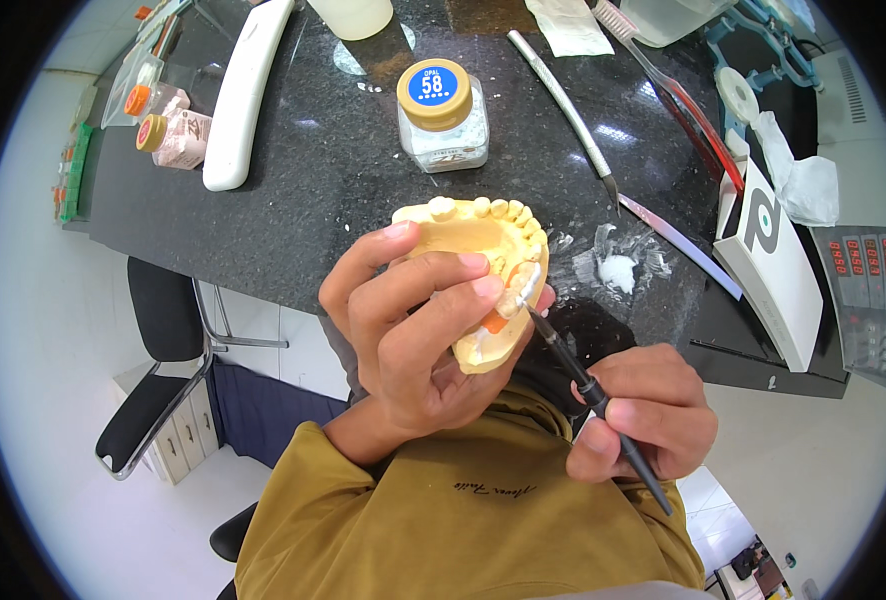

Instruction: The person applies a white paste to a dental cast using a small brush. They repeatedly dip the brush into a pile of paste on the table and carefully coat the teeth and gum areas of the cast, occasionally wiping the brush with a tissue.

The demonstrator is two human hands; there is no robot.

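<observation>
A yellow dental cast (475,240) with a row of teeth rests in my left hand (403,320), whose fingers wrap round it above the table's near edge. Orange patches and a white coating show on its right-hand teeth. My right hand (653,415) pinches a slim black brush (573,365) that slants up to the left. Its fine tip meets the white-coated teeth, or comes very close to them. Beyond the cast stands a clear jar (448,135) of pale powder, with a gold and blue lid. A white powdery mound (618,272) lies right of the cast.
On the dark speckled table (303,225) lie a metal carving tool (568,105), a red-handled toothbrush (688,110) and a purplish strip (683,245). A white box (778,270) leans at right, beside crumpled tissue (808,190). A long white device (248,95) and small jars (178,137) are at left.
</observation>
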